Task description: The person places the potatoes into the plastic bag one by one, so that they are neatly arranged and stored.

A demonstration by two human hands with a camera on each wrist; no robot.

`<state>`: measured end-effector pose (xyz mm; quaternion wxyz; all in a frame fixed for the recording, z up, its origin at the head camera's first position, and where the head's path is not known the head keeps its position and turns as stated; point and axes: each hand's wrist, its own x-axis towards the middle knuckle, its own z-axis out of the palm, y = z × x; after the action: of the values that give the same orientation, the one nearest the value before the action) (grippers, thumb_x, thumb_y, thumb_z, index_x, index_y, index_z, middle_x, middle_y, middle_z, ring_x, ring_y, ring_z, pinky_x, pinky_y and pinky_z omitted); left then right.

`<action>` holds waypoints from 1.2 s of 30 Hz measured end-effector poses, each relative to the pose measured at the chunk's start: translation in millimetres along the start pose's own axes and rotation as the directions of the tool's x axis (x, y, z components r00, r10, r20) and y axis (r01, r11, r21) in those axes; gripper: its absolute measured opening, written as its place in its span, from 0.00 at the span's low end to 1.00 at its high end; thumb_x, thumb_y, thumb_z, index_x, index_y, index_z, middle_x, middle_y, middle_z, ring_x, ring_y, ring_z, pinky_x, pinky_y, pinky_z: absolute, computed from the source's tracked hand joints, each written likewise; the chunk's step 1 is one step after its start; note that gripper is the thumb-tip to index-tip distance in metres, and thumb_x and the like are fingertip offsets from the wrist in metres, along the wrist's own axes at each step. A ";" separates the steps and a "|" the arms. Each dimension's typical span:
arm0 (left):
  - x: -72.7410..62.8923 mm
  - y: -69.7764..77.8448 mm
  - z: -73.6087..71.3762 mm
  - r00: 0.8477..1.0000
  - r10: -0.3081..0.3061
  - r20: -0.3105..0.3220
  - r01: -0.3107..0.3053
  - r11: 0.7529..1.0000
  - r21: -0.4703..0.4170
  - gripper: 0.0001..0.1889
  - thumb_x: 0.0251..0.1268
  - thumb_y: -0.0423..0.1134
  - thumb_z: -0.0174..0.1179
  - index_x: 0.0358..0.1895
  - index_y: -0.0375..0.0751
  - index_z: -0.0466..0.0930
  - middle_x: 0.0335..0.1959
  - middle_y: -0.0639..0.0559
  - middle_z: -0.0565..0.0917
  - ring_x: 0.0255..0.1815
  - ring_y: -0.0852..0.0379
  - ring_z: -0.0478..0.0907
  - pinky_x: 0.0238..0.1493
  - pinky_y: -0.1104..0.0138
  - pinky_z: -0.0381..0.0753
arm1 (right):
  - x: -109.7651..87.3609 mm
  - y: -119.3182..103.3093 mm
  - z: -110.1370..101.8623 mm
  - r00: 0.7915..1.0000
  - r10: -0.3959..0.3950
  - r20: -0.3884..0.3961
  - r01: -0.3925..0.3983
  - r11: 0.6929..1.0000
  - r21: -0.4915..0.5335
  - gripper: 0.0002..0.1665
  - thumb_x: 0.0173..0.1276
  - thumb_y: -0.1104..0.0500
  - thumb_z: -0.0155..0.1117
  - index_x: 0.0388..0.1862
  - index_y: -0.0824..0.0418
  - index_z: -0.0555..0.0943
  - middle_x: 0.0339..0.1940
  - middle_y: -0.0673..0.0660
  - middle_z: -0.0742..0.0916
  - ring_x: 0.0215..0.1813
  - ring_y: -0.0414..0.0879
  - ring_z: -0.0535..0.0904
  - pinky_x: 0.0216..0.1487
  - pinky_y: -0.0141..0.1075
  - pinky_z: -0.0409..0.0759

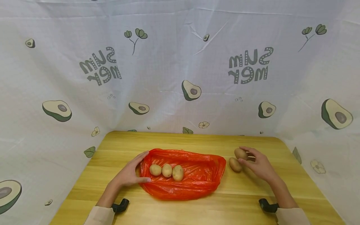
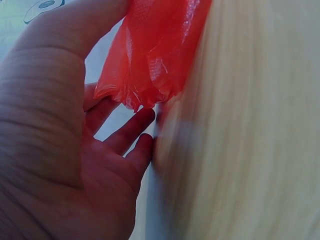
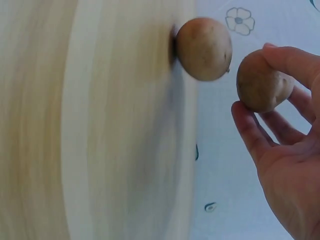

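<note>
A red plastic bag (image 1: pixel 182 190) lies on the table with its mouth spread wide, and three potatoes (image 1: pixel 167 170) sit in a row inside its left part. At the bag's left end my left hand (image 1: pixel 130 173) spans the rim, thumb at the near edge and index finger at the far edge. The left wrist view shows the other fingers loosely spread beside the gathered red plastic (image 2: pixel 150 55). To the right of the bag, my right hand (image 1: pixel 259 165) pinches a potato (image 3: pixel 260 82) between thumb and fingertips. Close beside it another potato (image 3: pixel 204 49) rests on the table.
The wooden table (image 1: pixel 225 209) reaches back to a white cloth (image 1: pixel 168 62) printed with avocados, which hangs behind it and along both sides. Black wrist mounts (image 1: pixel 121 206) are worn on both forearms, near the beige sleeves.
</note>
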<state>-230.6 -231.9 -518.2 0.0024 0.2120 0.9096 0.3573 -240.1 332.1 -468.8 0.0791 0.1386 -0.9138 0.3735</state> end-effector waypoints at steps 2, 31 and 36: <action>0.0 -0.5 -0.1 1.000 0.002 -0.002 -0.002 1.000 0.001 0.59 0.46 0.64 0.78 0.83 0.53 0.57 0.83 0.50 0.60 0.83 0.39 0.58 0.76 0.36 0.63 | 1.6 -3.2 1.0 1.000 0.008 0.006 -0.008 1.000 0.016 0.34 0.72 0.54 0.70 0.73 0.62 0.73 0.68 0.67 0.80 0.59 0.48 0.82 0.53 0.19 0.77; 0.0 0.7 -1.1 1.000 -0.001 0.003 0.001 1.000 -0.014 0.59 0.47 0.63 0.78 0.83 0.53 0.57 0.83 0.50 0.60 0.83 0.40 0.57 0.76 0.36 0.63 | 20.9 -74.5 46.7 0.993 -0.072 0.093 0.033 0.931 0.364 0.34 0.71 0.60 0.70 0.73 0.65 0.72 0.68 0.69 0.79 0.62 0.64 0.80 0.55 0.25 0.83; -0.2 1.1 -1.1 1.000 -0.004 0.008 0.005 1.000 -0.017 0.59 0.46 0.63 0.78 0.83 0.52 0.56 0.83 0.49 0.60 0.83 0.39 0.57 0.76 0.36 0.62 | 20.2 -85.1 53.6 0.989 -0.087 0.116 0.039 0.929 0.367 0.34 0.70 0.59 0.71 0.73 0.64 0.73 0.67 0.68 0.79 0.62 0.64 0.80 0.55 0.27 0.84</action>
<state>-230.2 -231.9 -516.6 0.0088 0.2114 0.9069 0.3643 -234.8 232.4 -445.4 0.0044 0.2043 -0.8271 0.5235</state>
